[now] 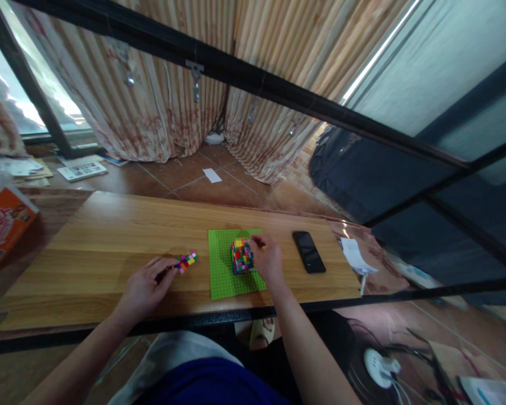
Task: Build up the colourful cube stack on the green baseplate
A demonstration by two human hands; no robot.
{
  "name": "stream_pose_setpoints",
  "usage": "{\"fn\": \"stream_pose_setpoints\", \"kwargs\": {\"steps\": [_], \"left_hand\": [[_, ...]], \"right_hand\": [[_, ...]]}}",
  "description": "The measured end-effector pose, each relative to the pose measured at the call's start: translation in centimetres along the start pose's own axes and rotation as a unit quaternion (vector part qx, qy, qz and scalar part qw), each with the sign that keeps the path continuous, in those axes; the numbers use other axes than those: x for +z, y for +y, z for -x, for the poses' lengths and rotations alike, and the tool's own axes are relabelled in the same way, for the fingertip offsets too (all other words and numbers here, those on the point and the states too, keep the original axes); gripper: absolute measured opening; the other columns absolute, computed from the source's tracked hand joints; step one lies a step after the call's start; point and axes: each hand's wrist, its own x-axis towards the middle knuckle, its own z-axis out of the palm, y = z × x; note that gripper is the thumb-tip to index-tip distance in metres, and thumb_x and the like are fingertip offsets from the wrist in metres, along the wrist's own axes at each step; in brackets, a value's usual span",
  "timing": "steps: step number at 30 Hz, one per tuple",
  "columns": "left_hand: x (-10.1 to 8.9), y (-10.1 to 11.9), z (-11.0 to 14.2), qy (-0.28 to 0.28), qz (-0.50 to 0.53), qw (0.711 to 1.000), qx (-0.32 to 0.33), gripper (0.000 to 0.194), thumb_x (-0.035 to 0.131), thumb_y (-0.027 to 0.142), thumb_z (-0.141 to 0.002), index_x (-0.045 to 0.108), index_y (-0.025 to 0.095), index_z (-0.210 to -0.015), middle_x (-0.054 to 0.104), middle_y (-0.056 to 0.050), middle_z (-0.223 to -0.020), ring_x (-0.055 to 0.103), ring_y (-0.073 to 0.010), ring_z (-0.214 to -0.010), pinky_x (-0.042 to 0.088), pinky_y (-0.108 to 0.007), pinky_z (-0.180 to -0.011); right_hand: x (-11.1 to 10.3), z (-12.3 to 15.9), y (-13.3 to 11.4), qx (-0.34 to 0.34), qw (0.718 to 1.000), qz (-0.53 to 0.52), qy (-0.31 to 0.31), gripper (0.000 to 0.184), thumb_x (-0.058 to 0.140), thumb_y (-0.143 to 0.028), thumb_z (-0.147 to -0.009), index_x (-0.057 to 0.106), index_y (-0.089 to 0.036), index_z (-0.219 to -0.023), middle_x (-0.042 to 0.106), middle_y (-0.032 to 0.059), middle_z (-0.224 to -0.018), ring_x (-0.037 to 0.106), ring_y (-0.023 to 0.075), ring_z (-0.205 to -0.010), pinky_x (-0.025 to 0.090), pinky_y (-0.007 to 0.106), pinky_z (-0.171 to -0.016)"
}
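On the wooden table a green baseplate (221,284) lies flat, bearing a block-shaped build of small multicoloured toy bricks (241,257). My right hand (266,257) is at the right side of this build, thumb and fingers pinched together at its upper edge. Whether a brick sits between those fingertips is hidden. To the left of the baseplate is a small group of loose-looking coloured bricks (187,262), pink, yellow, red and white among them. The fingers of my left hand (149,287) are closed at the near end of this group, touching a dark blue or purple piece.
A black phone (309,251) lies on the table (109,242) right of the baseplate. An orange and white package (4,225) stands at the far left. A black metal bar (185,320) runs along the near table edge. Papers (356,256) lie beyond the right end.
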Motion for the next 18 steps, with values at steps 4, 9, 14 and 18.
{"fn": "stream_pose_setpoints", "kwargs": {"steps": [4,9,14,18], "left_hand": [[-0.1,0.0,0.0,0.003,0.014,1.000,0.003,0.034,0.048,0.048,-0.089,0.069,0.023,-0.096,0.073,-0.006,-0.099,0.068,-0.0206,-0.092,0.054,-0.033,-0.084],[-0.2,0.0,0.1,0.002,0.027,1.000,-0.007,0.032,0.050,0.046,-0.089,0.068,0.022,-0.099,0.073,-0.006,-0.101,0.068,-0.0204,-0.093,0.054,-0.034,-0.086],[-0.2,0.1,0.4,0.001,0.044,0.999,-0.019,0.035,0.051,0.045,-0.088,0.065,0.019,-0.108,0.072,-0.008,-0.103,0.068,-0.0205,-0.094,0.055,-0.034,-0.085],[-0.2,-0.2,0.5,0.003,0.044,0.999,-0.028,0.039,0.051,0.047,-0.087,0.064,0.019,-0.110,0.072,-0.010,-0.103,0.068,-0.0212,-0.092,0.055,-0.035,-0.084]], "right_hand": [[-0.4,1.0,-1.7,-0.034,0.998,0.004,0.053,0.022,0.051,-0.028,-0.091,0.069,-0.017,-0.095,0.069,0.0082,-0.089,0.061,0.0191,-0.083,0.049,0.034,-0.080],[1.3,4.3,-5.5,-0.122,0.992,-0.035,-0.008,0.022,0.048,-0.021,-0.093,0.069,-0.021,-0.100,0.070,0.0075,-0.096,0.062,0.0200,-0.095,0.047,0.037,-0.091],[5.8,7.2,-7.6,-0.134,0.978,-0.039,-0.155,0.027,0.049,-0.014,-0.091,0.067,-0.020,-0.109,0.070,0.0080,-0.100,0.062,0.0202,-0.096,0.050,0.034,-0.089],[8.5,7.7,-8.1,-0.148,0.968,-0.012,-0.201,0.030,0.047,-0.013,-0.093,0.063,-0.019,-0.117,0.069,0.0090,-0.111,0.060,0.0203,-0.107,0.047,0.035,-0.096]]}}
